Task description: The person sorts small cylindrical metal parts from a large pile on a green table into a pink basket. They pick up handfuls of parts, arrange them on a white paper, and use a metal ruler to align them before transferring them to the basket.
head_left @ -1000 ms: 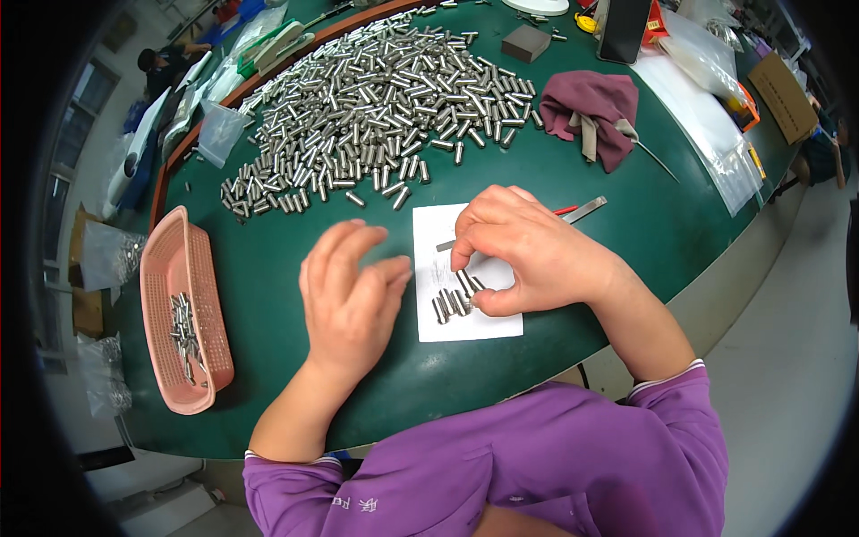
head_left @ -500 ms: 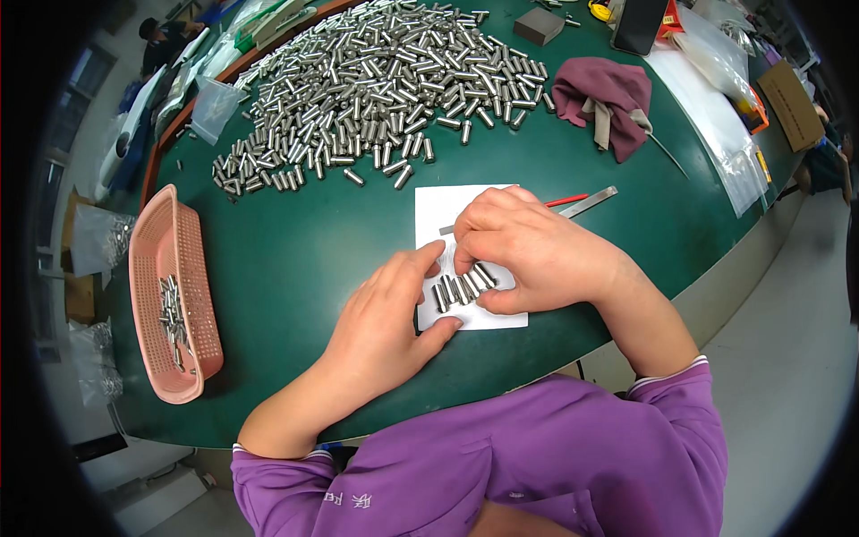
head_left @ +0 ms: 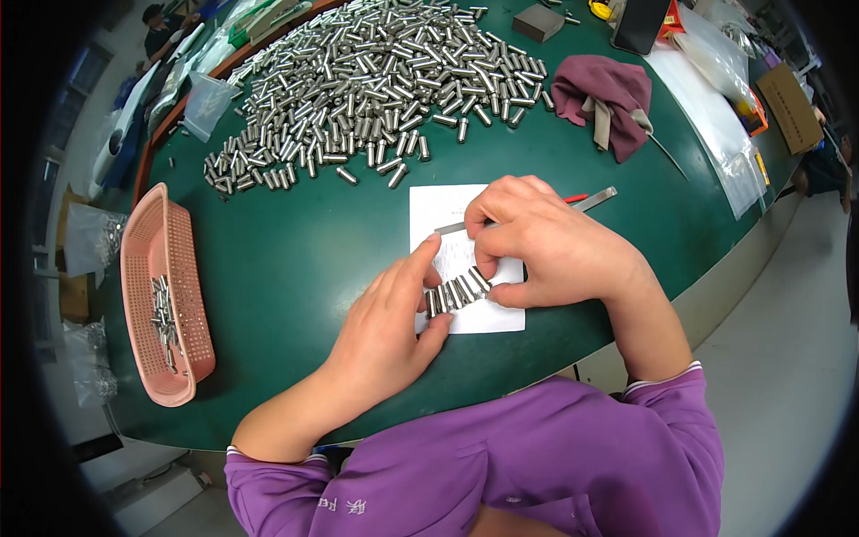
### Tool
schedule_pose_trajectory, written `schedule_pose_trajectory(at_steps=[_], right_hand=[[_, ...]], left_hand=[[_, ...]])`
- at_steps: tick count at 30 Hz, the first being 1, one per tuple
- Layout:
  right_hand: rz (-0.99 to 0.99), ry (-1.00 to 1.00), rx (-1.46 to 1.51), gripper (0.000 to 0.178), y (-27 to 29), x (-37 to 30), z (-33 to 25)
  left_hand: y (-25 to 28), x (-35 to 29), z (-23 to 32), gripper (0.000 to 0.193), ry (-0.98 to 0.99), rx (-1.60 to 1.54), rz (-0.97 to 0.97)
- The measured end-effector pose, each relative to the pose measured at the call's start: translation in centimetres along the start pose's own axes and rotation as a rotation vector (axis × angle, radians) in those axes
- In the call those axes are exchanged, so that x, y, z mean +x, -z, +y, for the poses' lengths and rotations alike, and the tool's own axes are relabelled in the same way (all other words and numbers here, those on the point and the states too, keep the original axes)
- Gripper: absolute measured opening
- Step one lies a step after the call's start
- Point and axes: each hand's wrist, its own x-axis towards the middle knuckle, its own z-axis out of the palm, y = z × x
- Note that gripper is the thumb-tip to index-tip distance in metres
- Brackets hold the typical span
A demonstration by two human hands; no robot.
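A short row of shiny metal pins lies side by side on a white sheet of paper near the table's front edge. My left hand curls round the left end of this row, index finger above and thumb below. At the right end, my right hand is closed, thumb and bent fingers against the last pins. Its palm side and the other fingertips are hidden. Under the right hand lies a flat metal strip, partly covered. A red stick and a steel tool poke out beyond that hand.
A big heap of similar pins covers the far part of the green table. At left stands a pink basket with some pins. A maroon cloth, a dark block and plastic bags lie at far right.
My left thumb has drawn in against the left end of the row, and the pins sit between both hands. The whole view has shifted slightly.
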Motion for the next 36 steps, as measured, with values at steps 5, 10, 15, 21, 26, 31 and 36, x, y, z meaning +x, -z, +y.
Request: schedule_pose_trajectory(at_steps=[5, 10, 15, 21, 26, 31, 36], right_hand=[[0.013, 0.017, 0.002, 0.014, -0.2, 0.0, -0.1], [-0.003, 0.02, 0.012, 0.013, -0.2, 0.1, -0.1], [-0.009, 0.033, 0.026, 0.019, -0.4, 0.1, -0.1], [-0.032, 0.038, 0.032, 0.018, -0.4, 0.2, -0.3], [-0.027, 0.054, 0.042, 0.016, -0.4, 0.3, -0.3], [-0.01, 0.068, 0.041, 0.015, -0.5, 0.3, -0.4], [0.012, 0.054, 0.053, 0.01, -0.2, 0.2, -0.4]], left_hand=[[0.2, -0.1, 0.2, 0.081, 0.014, -0.021, -0.021], [0.9, -0.3, 0.5, 0.084, 0.042, 0.066, -0.035], [1.4, -0.3, 0.6, 0.084, 0.096, 0.077, -0.052], [2.4, -0.3, 0.7, 0.085, 0.124, 0.143, -0.105], [2.6, -0.4, 0.6, 0.087, 0.135, 0.109, -0.119], [2.8, -0.4, 0.8, 0.088, 0.15, 0.083, -0.141], [3.0, -0.1, 1.2, 0.082, 0.158, 0.048, -0.189]])
